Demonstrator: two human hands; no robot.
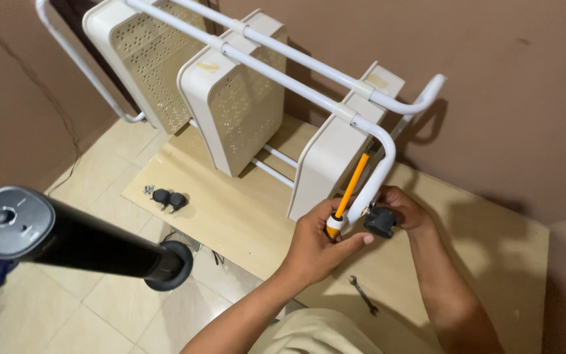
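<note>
Rack (244,98), white tube frame with perforated cream trays, lay tipped on wooden board (230,216). Left hand (316,246) gripped orange-handled screwdriver (350,187) at tube end. Right hand (404,210) clasped black caster wheel (380,221) there. Wrench (363,295) lay near.

Rack tubes (296,78): white coated metal, smooth, slightly glossy. Perforated trays (237,111): cream plastic, matt. Screwdriver (350,187): orange handle, plastic look, smooth. Caster wheel (380,221): black plastic, dull sheen. Board (244,216): pale wood-grain laminate, smooth. Wrench (363,295): bare metal. Floor tiles (93,308): beige, glazed. Black pole (86,244): satin finish.
</note>
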